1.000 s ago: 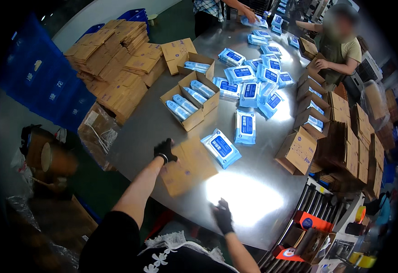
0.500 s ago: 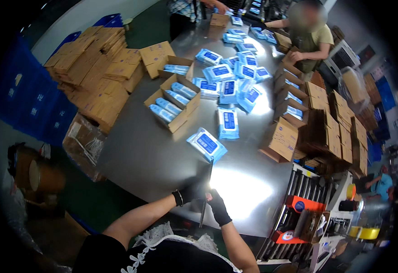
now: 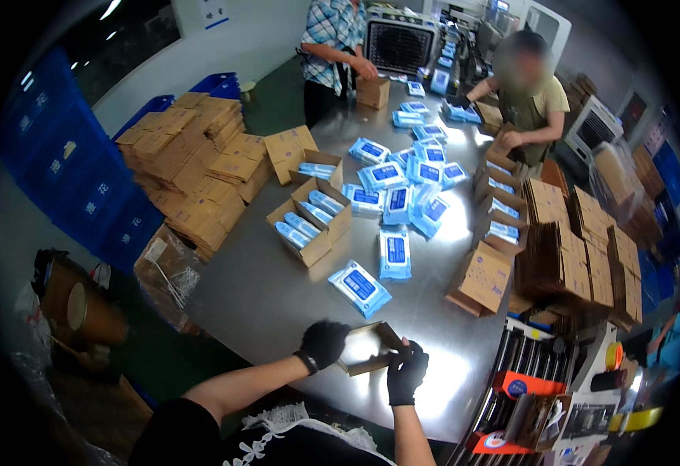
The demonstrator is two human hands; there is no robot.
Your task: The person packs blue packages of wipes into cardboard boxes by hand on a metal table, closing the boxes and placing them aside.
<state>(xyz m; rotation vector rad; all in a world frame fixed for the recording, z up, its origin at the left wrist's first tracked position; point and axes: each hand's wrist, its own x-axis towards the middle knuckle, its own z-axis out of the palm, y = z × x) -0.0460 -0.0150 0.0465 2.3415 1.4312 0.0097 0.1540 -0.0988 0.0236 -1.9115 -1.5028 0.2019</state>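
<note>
A small cardboard box (image 3: 369, 365), standing as an open four-sided sleeve, is held between my hands at the near edge of the metal table. My left hand (image 3: 326, 344), in a black glove, grips its left side. On its right corner, my gloved right hand (image 3: 408, 374) is closed with the fingers at the rim. Just beyond the box lies a blue-and-white wet wipes pack (image 3: 359, 288). Another wipes pack (image 3: 394, 254) lies a little farther off. To the left stands an open carton (image 3: 330, 243) with several packs upright inside.
Many wipes packs (image 3: 397, 204) are heaped mid-table. Filled cartons (image 3: 503, 231) line the right edge beside a closed carton (image 3: 480, 278). Flattened cardboard (image 3: 181, 147) is stacked at left. Two people work at the far end. A roller conveyor (image 3: 503, 380) runs at lower right.
The cardboard, earlier seen edge-on as a thin flat piece, is now spread into an open box shape. My hands have moved apart around it. The view has tilted up toward the far end.
</note>
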